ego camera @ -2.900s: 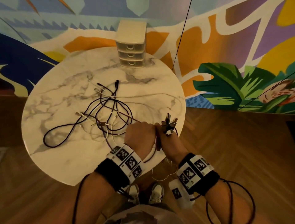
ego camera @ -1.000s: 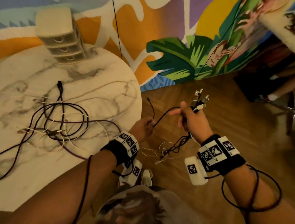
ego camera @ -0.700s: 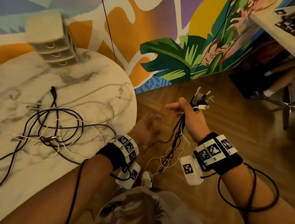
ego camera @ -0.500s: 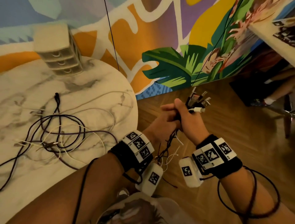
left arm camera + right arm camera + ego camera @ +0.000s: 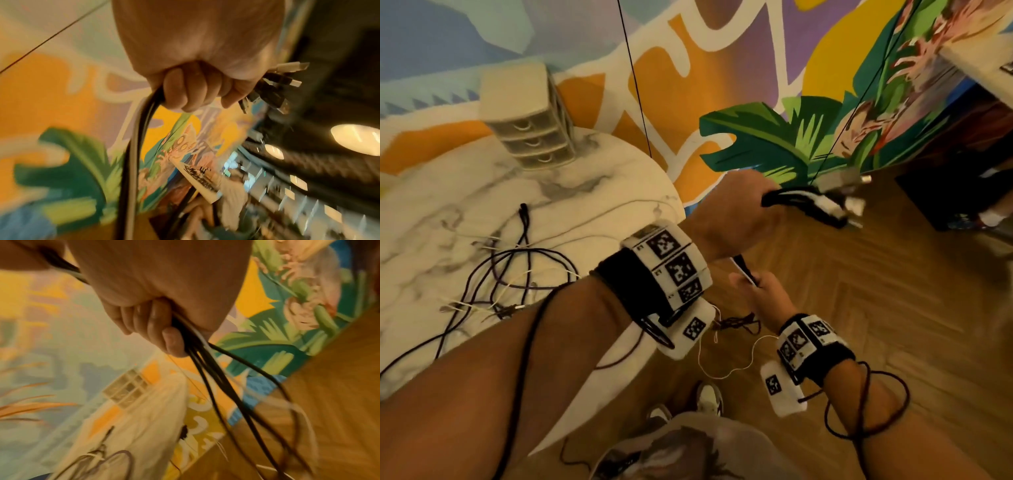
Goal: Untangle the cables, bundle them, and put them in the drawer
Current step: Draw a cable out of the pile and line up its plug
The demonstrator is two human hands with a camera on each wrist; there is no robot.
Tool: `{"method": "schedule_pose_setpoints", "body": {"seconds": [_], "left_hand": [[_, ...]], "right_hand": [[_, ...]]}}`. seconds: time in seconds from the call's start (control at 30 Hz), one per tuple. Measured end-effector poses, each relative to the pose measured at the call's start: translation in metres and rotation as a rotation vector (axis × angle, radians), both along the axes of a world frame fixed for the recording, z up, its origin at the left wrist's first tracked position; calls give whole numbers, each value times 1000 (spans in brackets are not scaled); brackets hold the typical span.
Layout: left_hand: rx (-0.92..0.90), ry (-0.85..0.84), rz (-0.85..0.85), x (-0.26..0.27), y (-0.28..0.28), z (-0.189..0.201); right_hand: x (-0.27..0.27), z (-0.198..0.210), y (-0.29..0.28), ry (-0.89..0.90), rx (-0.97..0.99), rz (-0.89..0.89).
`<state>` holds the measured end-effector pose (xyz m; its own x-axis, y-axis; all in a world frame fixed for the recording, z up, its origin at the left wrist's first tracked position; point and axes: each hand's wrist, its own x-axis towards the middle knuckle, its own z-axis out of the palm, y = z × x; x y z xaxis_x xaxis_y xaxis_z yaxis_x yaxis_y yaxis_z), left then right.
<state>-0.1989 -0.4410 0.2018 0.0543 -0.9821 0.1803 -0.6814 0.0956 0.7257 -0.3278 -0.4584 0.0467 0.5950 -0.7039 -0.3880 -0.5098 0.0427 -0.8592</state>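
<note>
The left hand (image 5: 736,212) was fisted around a bunch of cables (image 5: 801,202) held off the table's right edge over the wooden floor (image 5: 893,291), their plugs (image 5: 849,197) fanning out past the thumb side. Lower down, the right hand (image 5: 760,291) was closed around the same cables, whose loose ends trailed toward the floor. More tangled cables (image 5: 517,270) lay on the marble table (image 5: 431,205), well apart from the shut drawer unit (image 5: 527,116) at its far edge by the painted wall (image 5: 722,68).

black wristbands (image 5: 635,287) with white coded tags, dark cables
</note>
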Motion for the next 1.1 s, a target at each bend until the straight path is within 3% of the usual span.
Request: {"method": "schedule_pose_setpoints", "body": {"seconds": [0.1, 0.13, 0.2, 0.33, 0.47, 0.53, 0.63, 0.73, 0.83, 1.0, 1.1], "left_hand": [[-68, -556, -120, 11, -1, 14], [-87, -675, -113, 17, -2, 17], [-165, -731, -77, 27, -1, 23], [-405, -673, -45, 37, 1, 23], [-382, -562, 14, 32, 5, 6], [-346, -348, 51, 32, 6, -5], [-257, 105, 128, 35, 1, -9], [-130, 376, 142, 36, -3, -5], [-87, 339, 58, 32, -1, -7], [-10, 150, 85, 22, 2, -38], [51, 20, 105, 17, 9, -62]], "right_hand": [[-1, -29, -8, 92, 38, -96], [-2, -37, -11, 114, 52, -134], [-7, -49, -16, 192, 59, -192], [-17, -69, -15, 330, 118, -236], [-24, -74, -13, 349, 184, -266], [-30, -79, -13, 322, 227, -320], [-44, -90, -11, 326, 281, -402], [-58, -109, -5, 421, 303, -350], [-61, -121, -3, 426, 372, -306], [-42, -82, -4, 252, 440, -428], [-27, -64, -3, 136, 394, -410]]}}
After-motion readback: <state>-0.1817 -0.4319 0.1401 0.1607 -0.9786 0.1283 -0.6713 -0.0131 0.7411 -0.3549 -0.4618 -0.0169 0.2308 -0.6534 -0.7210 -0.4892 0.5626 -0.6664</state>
